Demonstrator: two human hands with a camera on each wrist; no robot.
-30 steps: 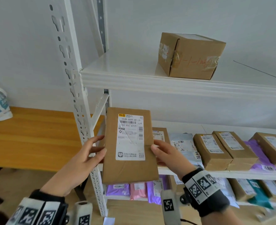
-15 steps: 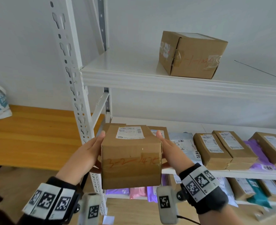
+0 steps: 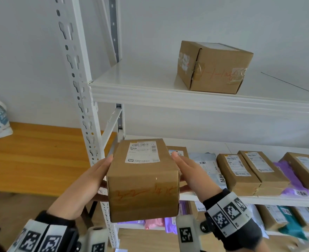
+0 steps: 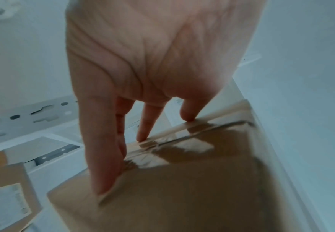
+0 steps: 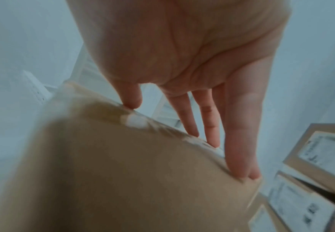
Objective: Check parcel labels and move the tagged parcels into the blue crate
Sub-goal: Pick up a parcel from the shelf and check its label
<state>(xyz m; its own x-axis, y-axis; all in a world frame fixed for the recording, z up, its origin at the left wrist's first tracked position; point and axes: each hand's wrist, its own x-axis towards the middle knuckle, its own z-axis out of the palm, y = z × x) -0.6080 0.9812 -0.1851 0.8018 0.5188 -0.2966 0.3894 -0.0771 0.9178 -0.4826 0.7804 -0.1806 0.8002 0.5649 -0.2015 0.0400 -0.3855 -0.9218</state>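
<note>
Before shelf (image 3: 186, 99): parcel (image 3: 142, 180) between hands.

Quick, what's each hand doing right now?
Left hand: open, straight fingers pressed flat against the left side of the cardboard box.
Right hand: open, straight fingers pressed against the box's right side; the two carry it together.

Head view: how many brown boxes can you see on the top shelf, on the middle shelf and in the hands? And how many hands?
Brown boxes: 6 (top-shelf box, held box, middle-shelf boxes)
Hands: 2 (left hand, right hand)
Total: 8
</note>
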